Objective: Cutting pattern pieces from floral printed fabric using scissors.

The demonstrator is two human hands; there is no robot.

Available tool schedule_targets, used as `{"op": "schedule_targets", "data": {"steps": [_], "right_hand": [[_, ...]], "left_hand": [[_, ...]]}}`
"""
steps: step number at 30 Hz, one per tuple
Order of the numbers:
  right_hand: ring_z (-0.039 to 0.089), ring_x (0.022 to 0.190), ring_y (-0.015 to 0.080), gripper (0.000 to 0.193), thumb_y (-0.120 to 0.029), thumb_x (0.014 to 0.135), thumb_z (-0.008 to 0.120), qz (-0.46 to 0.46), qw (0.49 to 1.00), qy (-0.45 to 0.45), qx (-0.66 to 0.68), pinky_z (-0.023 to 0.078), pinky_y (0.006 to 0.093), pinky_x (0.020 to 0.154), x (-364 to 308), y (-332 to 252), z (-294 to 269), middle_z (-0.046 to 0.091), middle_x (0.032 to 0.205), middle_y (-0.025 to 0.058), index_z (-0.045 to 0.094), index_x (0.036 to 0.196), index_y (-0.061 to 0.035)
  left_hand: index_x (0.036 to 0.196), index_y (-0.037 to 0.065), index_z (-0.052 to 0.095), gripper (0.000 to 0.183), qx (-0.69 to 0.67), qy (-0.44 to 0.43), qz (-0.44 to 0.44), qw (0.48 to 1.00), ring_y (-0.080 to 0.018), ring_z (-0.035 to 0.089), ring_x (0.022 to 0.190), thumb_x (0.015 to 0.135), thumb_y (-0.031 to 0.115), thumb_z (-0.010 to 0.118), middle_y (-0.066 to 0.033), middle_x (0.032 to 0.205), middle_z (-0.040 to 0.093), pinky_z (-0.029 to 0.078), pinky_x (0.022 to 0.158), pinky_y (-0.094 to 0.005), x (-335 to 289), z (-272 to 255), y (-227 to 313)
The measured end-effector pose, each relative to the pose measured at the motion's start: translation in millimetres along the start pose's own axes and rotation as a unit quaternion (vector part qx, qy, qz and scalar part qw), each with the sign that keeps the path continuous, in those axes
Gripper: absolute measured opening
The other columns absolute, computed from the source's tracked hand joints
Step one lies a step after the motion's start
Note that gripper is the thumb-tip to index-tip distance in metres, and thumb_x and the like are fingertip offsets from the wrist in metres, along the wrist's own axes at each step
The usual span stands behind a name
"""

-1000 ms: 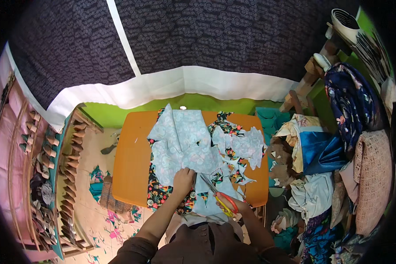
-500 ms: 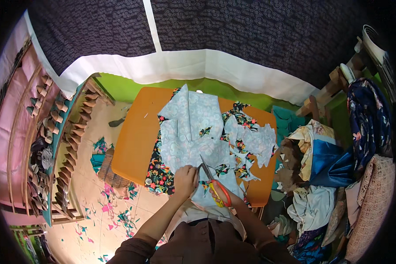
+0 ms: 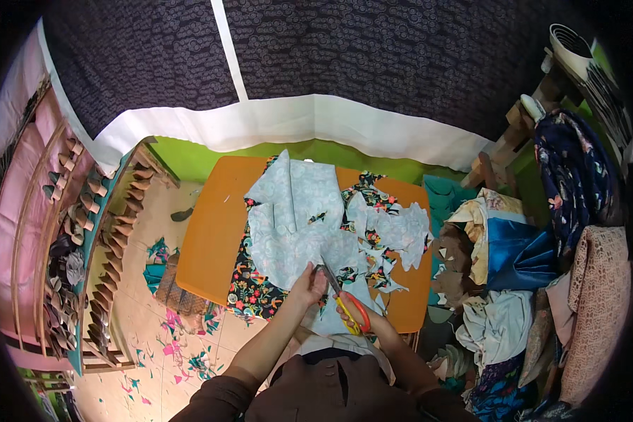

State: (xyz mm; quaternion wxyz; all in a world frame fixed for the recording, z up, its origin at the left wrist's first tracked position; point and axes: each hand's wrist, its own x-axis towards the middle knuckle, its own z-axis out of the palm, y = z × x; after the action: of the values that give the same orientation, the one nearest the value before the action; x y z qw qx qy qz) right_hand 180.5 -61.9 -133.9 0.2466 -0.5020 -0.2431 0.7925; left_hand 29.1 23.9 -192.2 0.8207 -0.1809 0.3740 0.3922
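A floral fabric (image 3: 269, 243) lies across the orange table top, mostly pale underside up, with its dark flowered face (image 3: 254, 288) showing along the left and near edges. My right hand (image 3: 350, 307) grips a pair of scissors (image 3: 359, 320) by yellow and orange-red handles. Their metal blades (image 3: 329, 276) point away from me over the cloth and look parted. Just left of the blades, my left hand (image 3: 312, 285) pinches the near part of the fabric, its fingertips partly hidden. Jagged offcuts (image 3: 401, 232) of the same print lie to the right.
An orange table (image 3: 207, 232) stands before me. Shelves with shoe forms (image 3: 105, 260) line the left side. Folded and heaped cloths (image 3: 503, 327) crowd the right. Coloured scraps (image 3: 172, 344) litter the tiled floor, and a dark patterned curtain (image 3: 366, 63) hangs beyond.
My left hand has turned, its thumb side now raised beside the blades. The scissors stay in my right hand at nearly the same spot. The whole view has shifted slightly.
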Motion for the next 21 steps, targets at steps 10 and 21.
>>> {"op": "schedule_targets", "data": {"steps": [10, 21], "right_hand": [[0.033, 0.056, 0.0041, 0.057, -0.057, 0.08, 0.04, -0.012, 0.999, -0.021, -0.029, 0.028, 0.0172, 0.044, -7, 11, -11, 0.036, 0.072, -0.0027, 0.034, 0.114, -0.0118], [0.033, 0.056, 0.0045, 0.064, -0.061, 0.077, 0.036, -0.102, 0.992, -0.072, -0.003, 0.03, 0.0161, 0.044, 6, 3, 2, 0.035, 0.074, -0.0008, 0.031, 0.117, -0.0118]], "left_hand": [[0.076, 0.007, 0.054, 0.012, 0.01, -0.012, 0.142, 0.99, -0.0109, 0.056, 0.064, 0.079, 0.018, 0.06, -0.0016, 0.071, 0.057, 0.048, 0.06, -0.0205, 0, 4, -14], [0.08, 0.001, 0.052, 0.01, 0.199, -0.02, 0.325, 0.924, -0.0107, 0.054, 0.064, 0.075, 0.007, 0.06, -0.0043, 0.075, 0.057, 0.044, 0.058, -0.0209, -40, 29, -18]]}}
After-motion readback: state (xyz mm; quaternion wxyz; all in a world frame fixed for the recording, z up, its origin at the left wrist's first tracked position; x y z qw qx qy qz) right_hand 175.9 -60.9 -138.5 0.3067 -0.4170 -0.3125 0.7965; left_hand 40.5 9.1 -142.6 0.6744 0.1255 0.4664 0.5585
